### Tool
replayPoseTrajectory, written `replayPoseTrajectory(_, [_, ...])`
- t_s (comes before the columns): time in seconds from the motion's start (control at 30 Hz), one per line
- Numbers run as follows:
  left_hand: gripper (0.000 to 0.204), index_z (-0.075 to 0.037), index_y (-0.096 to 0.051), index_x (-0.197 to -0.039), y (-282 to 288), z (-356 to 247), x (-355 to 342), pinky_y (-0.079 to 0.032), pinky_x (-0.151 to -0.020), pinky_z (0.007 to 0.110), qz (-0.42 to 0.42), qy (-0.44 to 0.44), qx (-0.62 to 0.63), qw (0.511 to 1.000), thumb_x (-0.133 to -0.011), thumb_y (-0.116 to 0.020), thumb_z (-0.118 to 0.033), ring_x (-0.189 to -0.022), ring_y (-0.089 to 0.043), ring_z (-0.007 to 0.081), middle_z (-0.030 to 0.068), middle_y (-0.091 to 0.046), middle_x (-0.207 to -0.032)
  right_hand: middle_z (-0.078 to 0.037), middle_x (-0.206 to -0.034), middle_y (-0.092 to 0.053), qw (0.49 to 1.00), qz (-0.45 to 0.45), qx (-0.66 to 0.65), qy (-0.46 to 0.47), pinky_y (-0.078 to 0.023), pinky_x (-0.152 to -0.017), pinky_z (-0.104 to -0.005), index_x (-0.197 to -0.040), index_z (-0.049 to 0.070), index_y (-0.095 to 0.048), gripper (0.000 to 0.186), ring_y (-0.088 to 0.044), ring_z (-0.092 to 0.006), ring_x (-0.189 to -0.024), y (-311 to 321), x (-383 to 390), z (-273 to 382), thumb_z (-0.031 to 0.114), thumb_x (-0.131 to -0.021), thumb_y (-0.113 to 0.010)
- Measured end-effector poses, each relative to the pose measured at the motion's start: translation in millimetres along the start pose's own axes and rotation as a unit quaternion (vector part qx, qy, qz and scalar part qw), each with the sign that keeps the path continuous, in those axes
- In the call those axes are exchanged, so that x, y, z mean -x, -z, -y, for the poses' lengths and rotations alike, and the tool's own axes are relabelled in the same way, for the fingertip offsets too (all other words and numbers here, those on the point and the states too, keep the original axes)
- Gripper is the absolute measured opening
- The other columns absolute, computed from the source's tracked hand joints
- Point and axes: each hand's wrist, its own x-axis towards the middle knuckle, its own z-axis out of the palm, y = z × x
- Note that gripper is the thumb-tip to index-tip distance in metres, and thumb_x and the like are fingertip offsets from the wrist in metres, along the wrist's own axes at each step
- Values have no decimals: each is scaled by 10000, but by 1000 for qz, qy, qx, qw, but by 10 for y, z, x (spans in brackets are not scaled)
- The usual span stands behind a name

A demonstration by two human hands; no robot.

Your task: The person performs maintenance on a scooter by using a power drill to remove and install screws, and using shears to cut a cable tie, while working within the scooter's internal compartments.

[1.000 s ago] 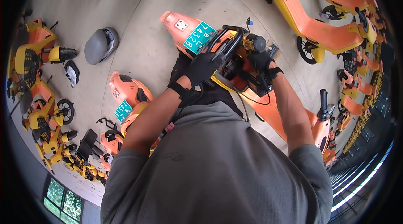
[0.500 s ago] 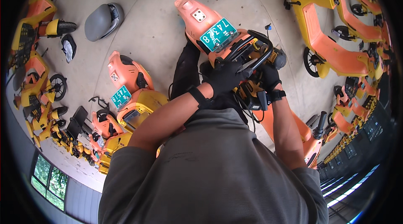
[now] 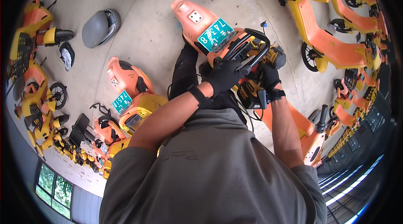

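In front of me stands an orange scooter, its tail section carrying a green number plate. A black tubular grab rail loops up from it. My left hand, in a black glove, is closed at the near end of this rail; its fingertips are partly hidden. My right hand, gloved too, wraps the grip of a yellow-and-black cordless power drill. The drill's battery juts back toward me below the hand. Rail and hands hide the drill's tip.
A second orange-and-yellow scooter stands close at my left. More scooters line the right side, others the far left. A grey helmet-like shell and a small black-and-white piece lie on the concrete floor. Dark cables hang near my waist.
The view has shifted slightly, so the surroundings sit a little differently in the picture. Both hands keep their places on the rail and the drill.
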Motion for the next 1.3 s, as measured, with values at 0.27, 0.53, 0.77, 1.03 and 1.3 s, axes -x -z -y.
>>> replayPoseTrajectory(0.27, [374,-4,-606,-843,25,-26,13,-445,-629,386,10,-9,4,1000,-852,-539,-372,-676,-582,313,163,-598,-706,-71,-793,-604,996,-10,-23,88,-483,-488,-254,-996,-13,-576,303,-579,-154,-606,149,-42,-215,-50,-696,-559])
replayPoseTrajectory(0.53, [275,-10,-602,-871,49,-130,35,-444,-648,383,-5,36,-46,998,-845,-553,-280,-709,-574,331,180,-603,-759,-57,-695,-591,990,-18,-74,114,-449,-460,-262,-951,12,-605,251,-557,-143,-519,262,31,-423,5,-701,-621])
replayPoseTrajectory(0.77, [239,-3,-599,-912,18,-136,-4,-455,-678,359,-18,1,-52,998,-842,-547,-225,-739,-601,297,161,-628,-798,-52,-692,-573,977,-14,-135,163,-443,-467,-253,-982,13,-579,259,-537,-139,-512,477,238,-670,23,-724,-595])
replayPoseTrajectory(1.03, [169,-24,-595,-884,-237,-789,56,-459,-636,350,-129,-171,-234,948,-842,-560,-183,-703,-595,288,140,-605,-739,-48,-704,-576,979,-55,-93,176,-453,-517,-255,-942,16,-570,218,-553,-133,-582,828,576,-1089,53,-728,-594])
replayPoseTrajectory(1.3, [312,-23,-525,-1103,-1215,-81,-797,-460,-788,427,-42,-47,-390,919,-820,-475,-146,-920,-575,372,231,-594,-976,-17,-681,-517,984,-75,-87,136,-428,-498,-253,-858,65,-533,153,-525,-119,-571,1060,936,-1673,19,-729,-601])
